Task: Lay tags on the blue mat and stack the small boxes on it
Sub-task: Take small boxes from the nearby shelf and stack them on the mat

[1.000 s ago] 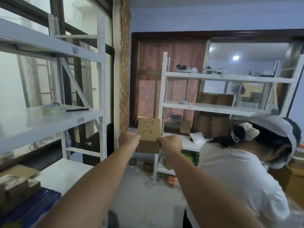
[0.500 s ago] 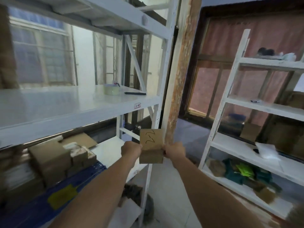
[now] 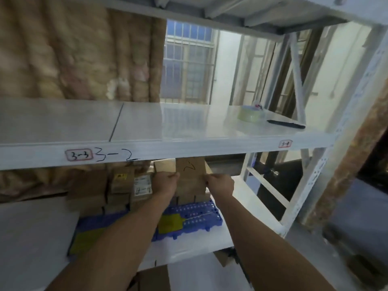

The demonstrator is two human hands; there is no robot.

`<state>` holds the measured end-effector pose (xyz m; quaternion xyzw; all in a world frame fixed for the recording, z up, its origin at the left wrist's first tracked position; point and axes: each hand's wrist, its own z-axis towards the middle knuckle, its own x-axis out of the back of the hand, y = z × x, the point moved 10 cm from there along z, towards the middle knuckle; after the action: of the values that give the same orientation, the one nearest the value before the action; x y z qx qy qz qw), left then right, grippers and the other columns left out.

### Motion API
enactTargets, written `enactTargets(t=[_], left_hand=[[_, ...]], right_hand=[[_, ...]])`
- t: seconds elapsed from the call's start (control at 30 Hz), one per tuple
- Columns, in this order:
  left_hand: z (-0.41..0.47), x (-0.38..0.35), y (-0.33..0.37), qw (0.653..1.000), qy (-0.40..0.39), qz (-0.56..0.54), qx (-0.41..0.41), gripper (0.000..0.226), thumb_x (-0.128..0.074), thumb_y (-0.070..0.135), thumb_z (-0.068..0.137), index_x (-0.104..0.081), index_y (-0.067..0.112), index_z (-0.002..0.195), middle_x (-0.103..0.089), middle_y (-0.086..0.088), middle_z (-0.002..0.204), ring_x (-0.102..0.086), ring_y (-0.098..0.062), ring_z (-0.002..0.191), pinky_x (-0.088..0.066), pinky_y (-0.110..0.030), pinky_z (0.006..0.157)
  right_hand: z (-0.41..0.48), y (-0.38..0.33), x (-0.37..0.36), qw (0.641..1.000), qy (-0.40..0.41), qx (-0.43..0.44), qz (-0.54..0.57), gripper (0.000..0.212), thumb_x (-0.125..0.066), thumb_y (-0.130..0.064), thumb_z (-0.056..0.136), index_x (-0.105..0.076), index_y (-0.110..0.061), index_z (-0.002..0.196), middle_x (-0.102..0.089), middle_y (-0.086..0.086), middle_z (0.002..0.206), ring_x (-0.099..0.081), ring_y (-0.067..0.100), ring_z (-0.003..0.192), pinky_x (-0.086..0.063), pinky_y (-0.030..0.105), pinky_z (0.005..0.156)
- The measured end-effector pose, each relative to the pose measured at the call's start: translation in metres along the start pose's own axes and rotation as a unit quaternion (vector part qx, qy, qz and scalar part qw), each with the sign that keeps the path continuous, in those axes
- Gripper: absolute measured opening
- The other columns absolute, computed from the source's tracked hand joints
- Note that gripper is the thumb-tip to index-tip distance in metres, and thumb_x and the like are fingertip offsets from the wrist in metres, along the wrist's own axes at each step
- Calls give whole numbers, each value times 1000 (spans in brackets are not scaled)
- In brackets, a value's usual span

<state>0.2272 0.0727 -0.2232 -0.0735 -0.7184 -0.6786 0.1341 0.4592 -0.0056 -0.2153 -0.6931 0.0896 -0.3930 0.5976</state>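
Left hand and right hand pinch box by its sides, fingers curled | box over far edge of mat, 12 o'clock, beside stack | change: carried from mid-room to shelf; setting down likely next | tag on mat, 6 o'clock

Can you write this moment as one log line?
left hand grips small box | right hand grips it too | box held over blue mat, beside stacked boxes | yellow tag lies on mat
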Motion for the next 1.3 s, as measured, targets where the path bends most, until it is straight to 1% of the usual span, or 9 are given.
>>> enactTargets(t=[0.2,0.4,0.6,0.8,0.87,0.97,1.07,1.2,1.3], left_hand=[[38,24,0,999,29,-19,4,23,-65,30,97,-76,11,90,-72,-13,89,-68,-29,80,-56,-35,70],[104,1,-40,992,36,-107,50,41,-72,35,82,-70,12,116,-71,-11,112,-68,-30,100,-58,-44,92],[99,-25,-21,995,51,-65,47,19,-55,24,99,-63,12,86,-63,-9,88,-61,-24,78,-51,-28,58],[118,-52,-28,995,10,-10,99,36,-44,24,105,-37,23,70,-36,7,72,-40,-11,69,-28,-11,47],[121,-66,-29,995,-2,-4,103,41,-42,20,105,-31,20,66,-36,3,71,-36,-11,63,-29,-18,43],[123,-92,-24,995,-16,33,88,40,-44,28,101,-27,21,65,-39,-2,75,-27,-12,58,-36,-27,60],[121,-117,-24,991,-52,88,85,38,-43,34,98,-21,27,68,-26,2,72,-20,-9,58,-32,-31,79],[102,-145,8,988,-89,126,20,39,-39,13,107,-35,16,68,-35,1,70,-31,-10,59,-31,-15,46],[109,-149,1,985,-72,157,19,40,-41,9,104,-36,15,65,-38,-1,68,-35,-13,58,-31,-18,46]], right_hand=[[30,-32,-49,999,-39,33,-4,34,-66,-36,86,-72,-12,63,-68,7,66,-63,24,69,-45,29,64],[66,-35,-71,999,-29,40,3,24,-65,-33,89,-76,-14,99,-74,9,98,-67,31,96,-50,32,79],[96,-21,-63,999,-13,24,-23,26,-63,-31,93,-72,-10,105,-69,6,99,-63,24,94,-38,27,74],[117,-11,-59,999,-10,24,-32,16,-55,-17,97,-70,-11,99,-63,3,89,-60,19,82,-41,25,69],[122,-7,-54,999,-15,23,-37,10,-60,-17,95,-66,-16,87,-66,4,88,-65,20,83,-47,26,67],[139,5,-42,999,19,39,-9,23,-64,-19,90,-56,-23,69,-70,11,88,-68,31,88,-58,43,80],[147,20,-36,999,15,27,-9,20,-65,-23,88,-57,-22,69,-70,11,86,-67,31,84,-59,46,83],[157,37,-25,1000,26,8,9,29,-66,-19,86,-59,-13,58,-70,16,75,-68,35,77,-55,40,76],[164,44,-22,999,30,1,16,27,-68,-21,87,-62,-13,62,-69,12,74,-67,31,75,-53,37,74]])
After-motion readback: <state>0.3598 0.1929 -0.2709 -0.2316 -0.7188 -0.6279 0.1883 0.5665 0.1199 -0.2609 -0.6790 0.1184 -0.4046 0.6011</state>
